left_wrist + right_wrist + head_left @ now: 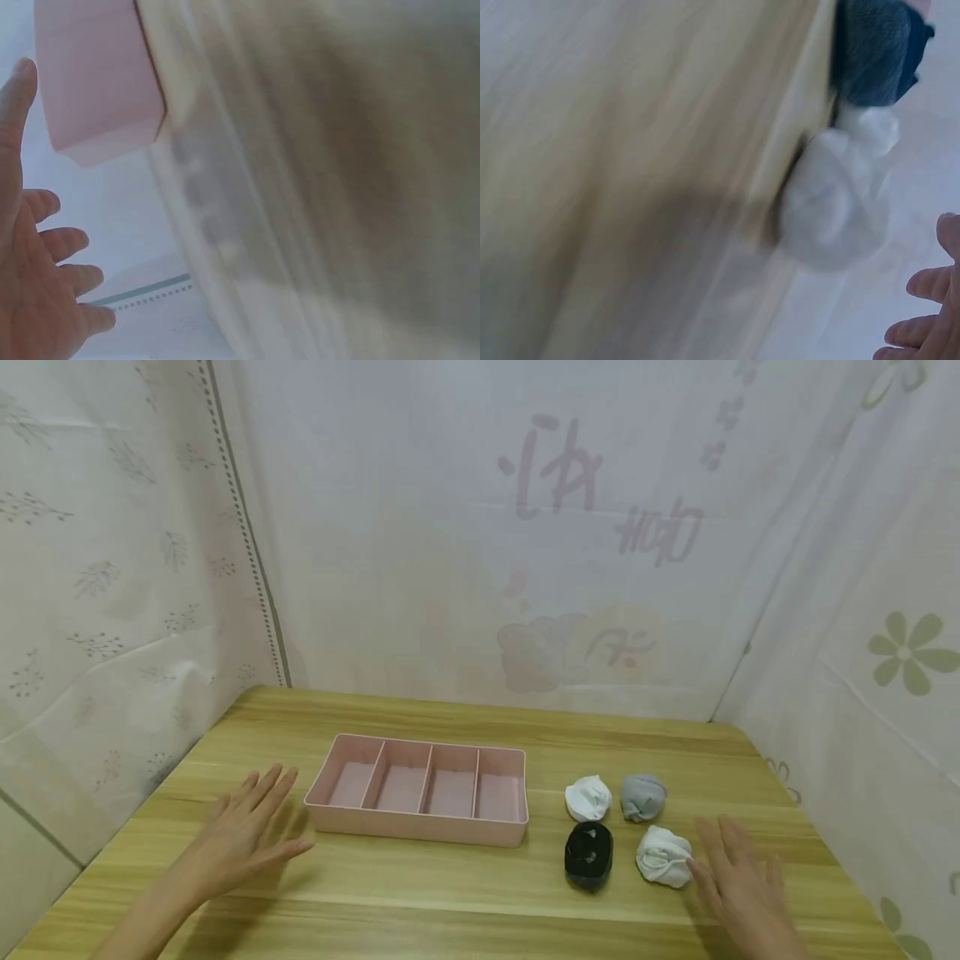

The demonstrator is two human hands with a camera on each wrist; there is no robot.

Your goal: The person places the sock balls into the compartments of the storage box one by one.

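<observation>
A pink box (pixel 416 823) with several compartments stands near the middle of the table, nothing lying in them. To its left my left hand (pixel 243 839) hovers over the tabletop, fingers spread, holding nothing. On the right lie balled-up bundles that look like rolled socks: a white one (pixel 588 798), a grey one (pixel 643 797), a black one (pixel 588 857) and a cream-white one (pixel 664 857). Beside the cream-white bundle is my right hand (pixel 738 885), fingers extended and nothing in its grasp. The right wrist view shows that bundle (pixel 832 202) close to the fingers.
The wooden table (pixel 420 910) fills the lower part of the head view. Patterned white cloth (pixel 390 543) hangs behind the table and along both its sides.
</observation>
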